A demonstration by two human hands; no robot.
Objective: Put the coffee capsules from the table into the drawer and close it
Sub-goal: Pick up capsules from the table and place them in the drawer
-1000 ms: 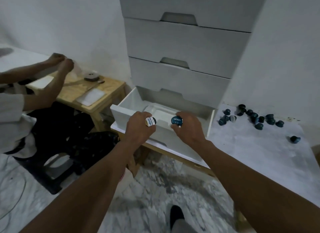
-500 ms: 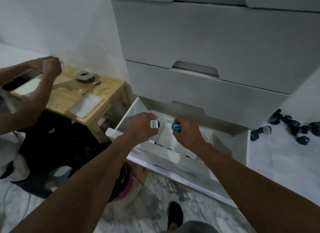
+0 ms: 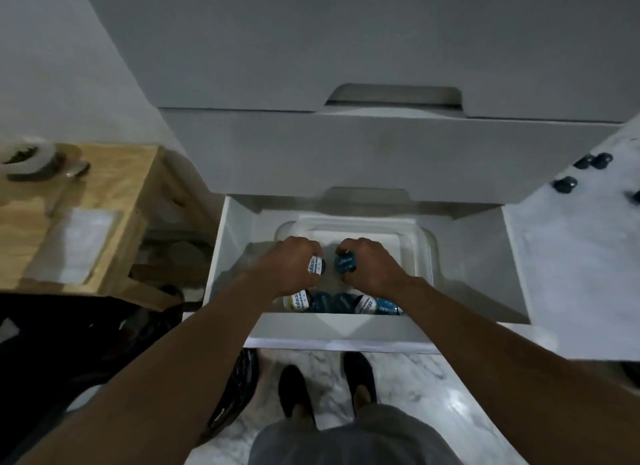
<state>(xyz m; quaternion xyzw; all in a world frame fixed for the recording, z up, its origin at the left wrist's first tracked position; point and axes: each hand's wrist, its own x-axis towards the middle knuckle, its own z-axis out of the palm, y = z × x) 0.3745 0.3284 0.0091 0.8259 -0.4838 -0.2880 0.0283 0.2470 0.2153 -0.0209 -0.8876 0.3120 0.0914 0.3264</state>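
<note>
The bottom white drawer [image 3: 485, 281] stands pulled out, with a clear plastic tray [image 3: 420, 243] inside. Over the tray, my left hand [image 3: 287, 264] grips a coffee capsule with a white lid [image 3: 317, 266]. Close beside it, my right hand [image 3: 372, 265] grips a capsule with a blue lid [image 3: 345, 263]. Several capsules [image 3: 343, 303] lie in a row along the tray's near side, partly hidden by the drawer front. More dark blue capsules [image 3: 565, 184] lie on the white table [image 3: 581, 274] at the right.
Closed drawers [image 3: 346, 153] of the white cabinet overhang the open one. A low wooden table [image 3: 114, 187] with a tape roll [image 3: 29, 156] and a white sheet stands at the left. My feet are on the marble floor [image 3: 415, 388] just below the drawer front.
The view has tilted down and moved closer. Both hands have moved from above the drawer's front down into the tray, each still holding its capsule.
</note>
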